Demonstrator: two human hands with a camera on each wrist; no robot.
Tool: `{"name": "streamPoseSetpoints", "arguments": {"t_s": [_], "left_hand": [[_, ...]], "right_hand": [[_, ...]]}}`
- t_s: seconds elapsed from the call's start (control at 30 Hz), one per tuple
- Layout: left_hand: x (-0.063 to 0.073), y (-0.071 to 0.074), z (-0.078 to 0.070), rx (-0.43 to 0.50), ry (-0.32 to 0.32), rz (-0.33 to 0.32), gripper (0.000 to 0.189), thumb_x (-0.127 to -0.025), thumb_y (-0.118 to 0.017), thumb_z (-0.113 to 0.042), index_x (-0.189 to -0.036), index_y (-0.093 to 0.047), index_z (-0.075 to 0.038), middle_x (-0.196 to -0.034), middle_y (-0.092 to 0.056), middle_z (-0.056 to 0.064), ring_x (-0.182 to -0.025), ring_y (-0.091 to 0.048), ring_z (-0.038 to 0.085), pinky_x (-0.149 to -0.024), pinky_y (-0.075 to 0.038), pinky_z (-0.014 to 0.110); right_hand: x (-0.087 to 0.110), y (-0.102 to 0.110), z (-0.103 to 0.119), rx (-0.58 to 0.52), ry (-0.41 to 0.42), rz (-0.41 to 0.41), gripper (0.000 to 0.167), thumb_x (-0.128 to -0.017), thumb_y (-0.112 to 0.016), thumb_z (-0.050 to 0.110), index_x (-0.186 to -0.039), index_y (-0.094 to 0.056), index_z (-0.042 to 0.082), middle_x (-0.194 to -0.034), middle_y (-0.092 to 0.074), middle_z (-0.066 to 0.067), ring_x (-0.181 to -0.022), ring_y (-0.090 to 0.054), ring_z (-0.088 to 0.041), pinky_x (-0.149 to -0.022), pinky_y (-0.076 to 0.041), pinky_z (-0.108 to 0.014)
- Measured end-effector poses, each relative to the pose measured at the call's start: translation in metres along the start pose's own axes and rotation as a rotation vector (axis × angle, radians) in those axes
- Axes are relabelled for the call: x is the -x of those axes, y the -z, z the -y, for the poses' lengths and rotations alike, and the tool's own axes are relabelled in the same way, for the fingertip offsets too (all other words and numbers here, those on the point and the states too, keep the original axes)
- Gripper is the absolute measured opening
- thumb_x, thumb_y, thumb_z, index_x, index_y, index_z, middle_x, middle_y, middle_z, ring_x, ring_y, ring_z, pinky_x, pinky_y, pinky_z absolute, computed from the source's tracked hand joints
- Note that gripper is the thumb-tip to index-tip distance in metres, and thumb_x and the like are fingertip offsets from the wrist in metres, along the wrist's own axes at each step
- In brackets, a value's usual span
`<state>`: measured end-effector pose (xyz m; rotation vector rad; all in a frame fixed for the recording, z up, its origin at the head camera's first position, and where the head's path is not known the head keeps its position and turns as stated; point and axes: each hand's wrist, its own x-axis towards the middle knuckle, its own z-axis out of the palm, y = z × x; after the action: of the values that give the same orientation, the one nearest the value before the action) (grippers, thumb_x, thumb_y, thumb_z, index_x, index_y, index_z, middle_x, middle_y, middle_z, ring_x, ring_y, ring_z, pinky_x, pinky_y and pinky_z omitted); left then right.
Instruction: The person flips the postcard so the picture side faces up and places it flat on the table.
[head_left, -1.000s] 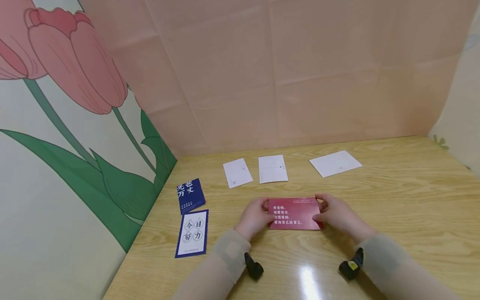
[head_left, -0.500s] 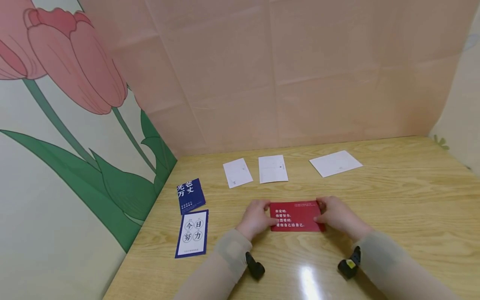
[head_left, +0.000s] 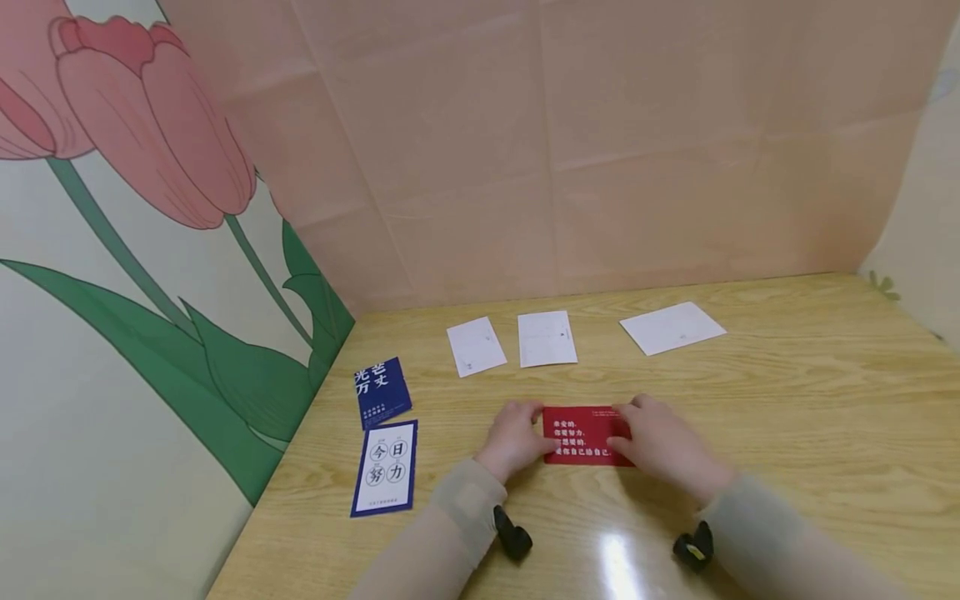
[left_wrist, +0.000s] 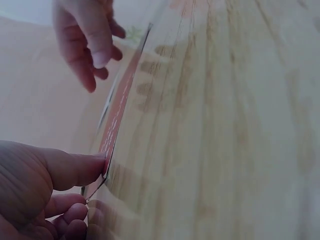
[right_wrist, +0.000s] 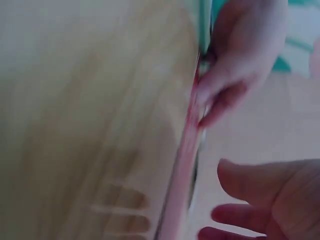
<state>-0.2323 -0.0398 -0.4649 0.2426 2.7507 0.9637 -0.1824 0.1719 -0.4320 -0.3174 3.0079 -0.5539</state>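
Observation:
A red card (head_left: 581, 429) with white writing lies at or just above the wooden table in front of me, long side across. My left hand (head_left: 513, 440) pinches its left end; in the left wrist view the thumb lies on the card's face (left_wrist: 116, 117) with the other fingers curled by the edge. My right hand (head_left: 667, 442) hovers over the card's right end, hiding that part in the head view. Both wrist views show a gap between the right hand's loosely bent fingers (right_wrist: 242, 182) and the card.
To the left lie a dark blue card (head_left: 384, 392) and a white card with a blue border (head_left: 386, 468), their edges meeting. Further back are three white cards: one on the left (head_left: 476, 346), one in the middle (head_left: 547, 338), one on the right (head_left: 672, 327). A pink-covered wall (head_left: 600, 167) stands behind the table.
The red card has come slightly nearer and to the right, and lies flatter. My right hand has let go of its right end and moved left over it; the left hand keeps its pinch.

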Motion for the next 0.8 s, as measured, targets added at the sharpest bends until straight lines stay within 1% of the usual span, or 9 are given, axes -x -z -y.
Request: {"name": "streamPoseSetpoints", "arguments": {"t_s": [0.07, 0.1, 0.17, 0.23, 0.33, 0.53, 0.63, 0.8], "left_hand": [[0.0, 0.0, 0.001, -0.006, -0.004, 0.0, 0.059, -0.078, -0.08, -0.03, -0.131, -0.059, -0.014, -0.113, -0.054, 0.001, -0.1, -0.048, 0.017, -0.089, -0.042, 0.039], [0.0, 0.001, 0.001, -0.013, -0.01, -0.001, 0.059, -0.078, -0.08, -0.03, -0.131, -0.059, -0.014, -0.113, -0.054, 0.002, -0.1, -0.049, 0.017, -0.088, -0.043, 0.039], [0.0, 0.001, 0.001, -0.027, -0.019, -0.003, 0.059, -0.078, -0.08, -0.029, -0.131, -0.059, -0.013, -0.113, -0.055, 0.003, -0.101, -0.049, 0.018, -0.089, -0.043, 0.039], [0.0, 0.001, 0.001, -0.033, -0.025, -0.005, 0.059, -0.078, -0.08, -0.029, -0.13, -0.059, -0.012, -0.114, -0.056, 0.003, -0.102, -0.05, 0.019, -0.09, -0.043, 0.039], [-0.001, 0.001, 0.001, -0.036, -0.025, -0.004, 0.059, -0.078, -0.08, -0.03, -0.13, -0.059, -0.012, -0.115, -0.056, 0.003, -0.104, -0.05, 0.019, -0.092, -0.043, 0.039], [-0.001, 0.0, 0.001, -0.046, -0.036, -0.009, 0.059, -0.078, -0.08, -0.031, -0.13, -0.059, -0.011, -0.114, -0.057, 0.003, -0.105, -0.05, 0.019, -0.093, -0.042, 0.04], [0.0, 0.002, 0.001, -0.038, -0.044, -0.01, 0.057, -0.08, -0.078, -0.031, -0.129, -0.059, -0.01, -0.113, -0.057, 0.004, -0.106, -0.051, 0.02, -0.093, -0.042, 0.04], [0.0, 0.003, 0.003, -0.007, -0.043, 0.007, 0.055, -0.084, -0.072, -0.035, -0.131, -0.058, -0.01, -0.115, -0.057, 0.003, -0.106, -0.052, 0.019, -0.093, -0.043, 0.039]], "right_hand": [[0.005, -0.003, 0.013, 0.047, 0.054, 0.009, 0.061, -0.083, -0.075, 0.034, -0.129, -0.057, -0.002, -0.119, -0.057, -0.022, -0.103, -0.057, -0.038, -0.087, -0.046, -0.056], [0.008, -0.004, 0.019, 0.052, 0.068, 0.032, 0.061, -0.083, -0.074, 0.036, -0.129, -0.058, 0.0, -0.124, -0.056, -0.023, -0.108, -0.056, -0.041, -0.09, -0.045, -0.058], [0.013, -0.007, 0.03, 0.056, 0.09, 0.093, 0.065, -0.083, -0.072, 0.041, -0.133, -0.056, 0.002, -0.134, -0.05, -0.026, -0.118, -0.05, -0.046, -0.093, -0.04, -0.063], [0.016, -0.01, 0.038, 0.043, 0.106, 0.15, 0.068, -0.084, -0.071, 0.044, -0.135, -0.054, 0.004, -0.141, -0.044, -0.028, -0.126, -0.042, -0.05, -0.096, -0.036, -0.066], [0.02, -0.016, 0.043, 0.048, 0.117, 0.208, 0.069, -0.083, -0.07, 0.047, -0.137, -0.053, 0.006, -0.144, -0.038, -0.03, -0.129, -0.035, -0.053, -0.094, -0.035, -0.069], [0.022, -0.023, 0.04, 0.07, 0.134, 0.222, 0.067, -0.084, -0.068, 0.049, -0.136, -0.055, 0.009, -0.143, -0.039, -0.031, -0.129, -0.032, -0.056, -0.093, -0.033, -0.071], [0.022, -0.023, 0.039, 0.068, 0.144, 0.218, 0.065, -0.085, -0.069, 0.047, -0.136, -0.055, 0.009, -0.142, -0.039, -0.032, -0.129, -0.032, -0.056, -0.094, -0.033, -0.07], [0.021, -0.022, 0.034, 0.065, 0.151, 0.219, 0.065, -0.084, -0.07, 0.045, -0.135, -0.055, 0.008, -0.141, -0.041, -0.031, -0.129, -0.033, -0.055, -0.094, -0.033, -0.07]]}}
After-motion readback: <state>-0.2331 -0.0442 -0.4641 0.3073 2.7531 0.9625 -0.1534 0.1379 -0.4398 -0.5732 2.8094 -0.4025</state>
